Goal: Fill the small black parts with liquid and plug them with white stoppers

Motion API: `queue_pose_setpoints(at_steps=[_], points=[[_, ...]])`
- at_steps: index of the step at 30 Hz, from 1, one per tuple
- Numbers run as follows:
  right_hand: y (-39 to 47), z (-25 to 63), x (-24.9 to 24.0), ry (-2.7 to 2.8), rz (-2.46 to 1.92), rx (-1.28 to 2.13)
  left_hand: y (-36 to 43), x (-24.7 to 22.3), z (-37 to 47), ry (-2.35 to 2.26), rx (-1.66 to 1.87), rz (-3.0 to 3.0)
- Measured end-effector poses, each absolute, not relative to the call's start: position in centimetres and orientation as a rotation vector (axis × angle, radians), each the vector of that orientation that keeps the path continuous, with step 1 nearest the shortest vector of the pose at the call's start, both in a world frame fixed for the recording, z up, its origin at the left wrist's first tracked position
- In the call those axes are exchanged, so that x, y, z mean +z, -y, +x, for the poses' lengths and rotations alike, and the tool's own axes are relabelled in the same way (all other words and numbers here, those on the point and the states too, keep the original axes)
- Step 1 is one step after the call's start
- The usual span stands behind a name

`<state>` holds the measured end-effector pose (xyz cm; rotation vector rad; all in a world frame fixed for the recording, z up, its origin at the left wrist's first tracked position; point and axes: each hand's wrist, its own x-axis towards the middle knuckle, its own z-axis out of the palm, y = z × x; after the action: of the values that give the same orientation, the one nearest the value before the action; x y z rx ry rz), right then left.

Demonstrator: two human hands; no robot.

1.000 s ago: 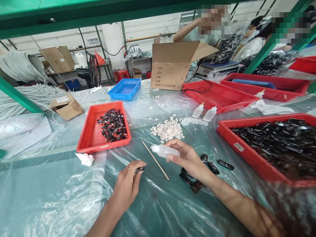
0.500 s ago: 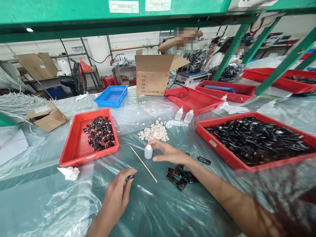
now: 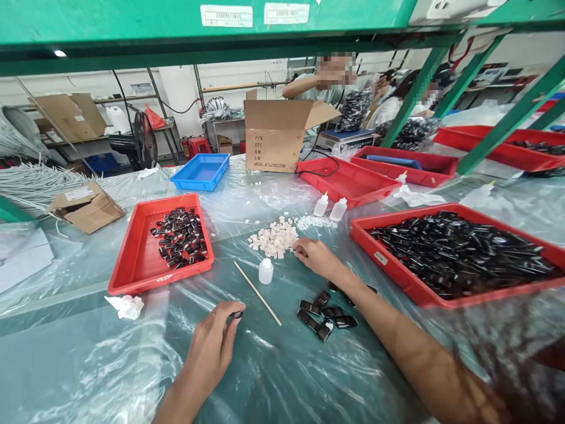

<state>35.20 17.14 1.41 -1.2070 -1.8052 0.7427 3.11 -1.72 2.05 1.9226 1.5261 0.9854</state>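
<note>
A small black part is pinched between the thumb and index finger of my left hand, low over the covered table. My right hand is closed at the right edge of a pile of small white pieces; what its fingertips hold is too small to make out. Between the hands stand a small white bottle and, lying slantwise, a thin wooden stick. Several loose black parts lie below my right forearm.
A red tray with black parts is at left, a fuller red tray at right. Two dropper bottles stand behind the white pile. Further back are a blue tray and a cardboard box. A person works behind the box.
My right hand has moved from beside the white bottle to the right edge of the white pile, and its fingers have closed. My left hand still pinches the black part.
</note>
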Motion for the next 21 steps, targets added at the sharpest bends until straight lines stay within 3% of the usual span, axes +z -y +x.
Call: queue_pose_setpoints(at_steps=[5,11,21], points=[[-14.2,33.5,4.3,1.857,-1.037,0.91,1.7,1.7,3.5,-1.505,0.963,1.996],[-6.6,28.6,5.1,1.735,-0.76,1.467,2.0,1.5,4.2,-1.508,0.928,2.098],[-4.7,26.2,3.4,1.593,-0.623,1.457,2.0,2.1,4.7,-1.486,0.866,2.216]])
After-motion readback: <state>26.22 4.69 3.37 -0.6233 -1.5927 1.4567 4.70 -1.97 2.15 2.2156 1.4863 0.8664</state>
